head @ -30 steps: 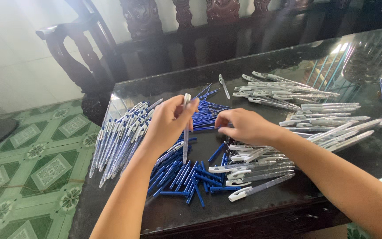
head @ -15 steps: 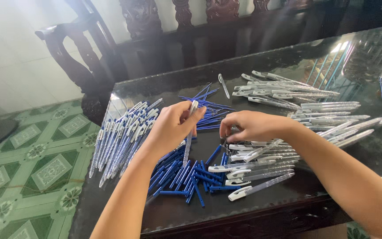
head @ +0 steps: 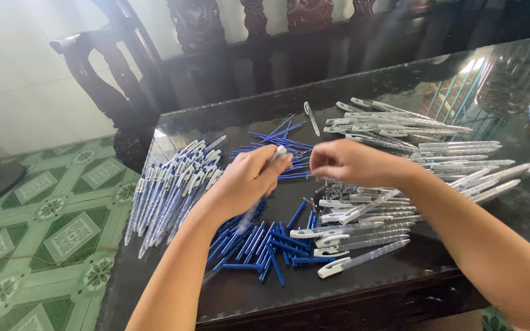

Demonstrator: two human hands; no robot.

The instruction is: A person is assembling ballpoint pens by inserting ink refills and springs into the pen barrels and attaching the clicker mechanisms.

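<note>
Pen barrel (head: 275, 154) between left-hand fingers (head: 264, 164)

Both forearms reach in from the near edge of the dark glass surface (head: 228, 122) and converge above its middle. The left hand (head: 245, 182) is raised off the surface, fingers curled closed and thumb pressed against the forefinger, knuckles turned up and to the right. The right hand (head: 351, 162) hovers just beside it, palm down, fingers bunched into a pinch that points at the left fingertips; the two hands are close but apart. Both wrists are straight and bare.
</note>
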